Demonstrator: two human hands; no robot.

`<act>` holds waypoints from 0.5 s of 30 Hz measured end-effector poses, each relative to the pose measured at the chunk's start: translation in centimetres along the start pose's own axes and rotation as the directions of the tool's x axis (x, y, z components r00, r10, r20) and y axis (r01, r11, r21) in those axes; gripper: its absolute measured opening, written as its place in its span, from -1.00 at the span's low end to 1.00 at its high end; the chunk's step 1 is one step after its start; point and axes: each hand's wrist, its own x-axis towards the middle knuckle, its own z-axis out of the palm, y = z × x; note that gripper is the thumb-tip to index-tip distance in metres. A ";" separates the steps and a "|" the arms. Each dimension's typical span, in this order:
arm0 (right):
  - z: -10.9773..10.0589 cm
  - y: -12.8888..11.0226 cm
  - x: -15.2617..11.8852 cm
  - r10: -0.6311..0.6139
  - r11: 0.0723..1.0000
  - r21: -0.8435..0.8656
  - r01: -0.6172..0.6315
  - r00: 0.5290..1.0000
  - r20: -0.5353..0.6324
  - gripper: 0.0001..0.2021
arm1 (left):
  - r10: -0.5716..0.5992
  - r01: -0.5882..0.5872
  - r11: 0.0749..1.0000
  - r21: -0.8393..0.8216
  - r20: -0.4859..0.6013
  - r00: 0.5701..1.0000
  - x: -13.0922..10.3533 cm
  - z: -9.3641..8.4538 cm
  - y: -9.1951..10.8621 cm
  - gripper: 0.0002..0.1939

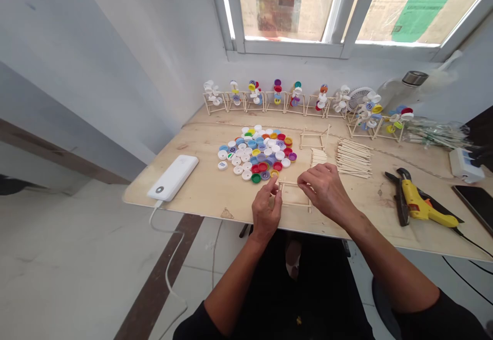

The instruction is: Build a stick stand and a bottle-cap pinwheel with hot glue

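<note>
A small rectangular stick frame (296, 204) lies near the table's front edge, between my two hands. My left hand (265, 210) has its thumb and forefinger closed around the frame's left side. At the upper right corner of the frame, the fingers of my right hand (324, 188) are pinched together; what they hold, if anything, is hidden. Just beyond the hands lies a pile of colourful bottle caps (256, 152). Short sticks (318, 156) are behind my right hand, with a stack of longer sticks (353, 159) to their right. Another stick frame (313, 147) lies farther back.
Stick stands with bottle-cap wheels (254, 93) line the wall. A yellow glue gun (419, 204) rests at the right, beside a phone (473, 204) and a power strip (465, 165). A cabled white power bank (173, 177) lies left. A bottle (400, 93) and fan (359, 98) stand behind.
</note>
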 end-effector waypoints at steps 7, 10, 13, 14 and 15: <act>-0.2 0.1 0.2 -0.021 0.998 -0.056 0.020 1.000 -0.006 -0.79 | 0.057 -0.057 0.998 0.025 0.002 0.998 0.0 0.0 0.1 -0.62; -0.1 0.2 0.2 -0.021 0.998 -0.056 0.020 1.000 -0.013 -0.79 | 0.059 -0.059 0.998 0.028 0.003 0.998 0.0 0.0 0.0 -0.64; 0.0 0.2 0.2 -0.011 0.999 -0.052 0.010 1.000 -0.019 -0.79 | 0.057 -0.058 0.998 0.032 0.011 0.998 0.0 0.1 0.0 -0.64; 0.0 0.2 0.1 -0.009 0.999 -0.051 0.008 1.000 -0.022 -0.79 | 0.057 -0.058 0.998 0.033 0.010 0.998 0.0 0.1 0.0 -0.64; 0.0 0.2 0.1 -0.008 0.999 -0.051 0.007 1.000 -0.024 -0.79 | 0.059 -0.059 0.998 0.033 0.008 0.998 -0.1 0.1 0.0 -0.64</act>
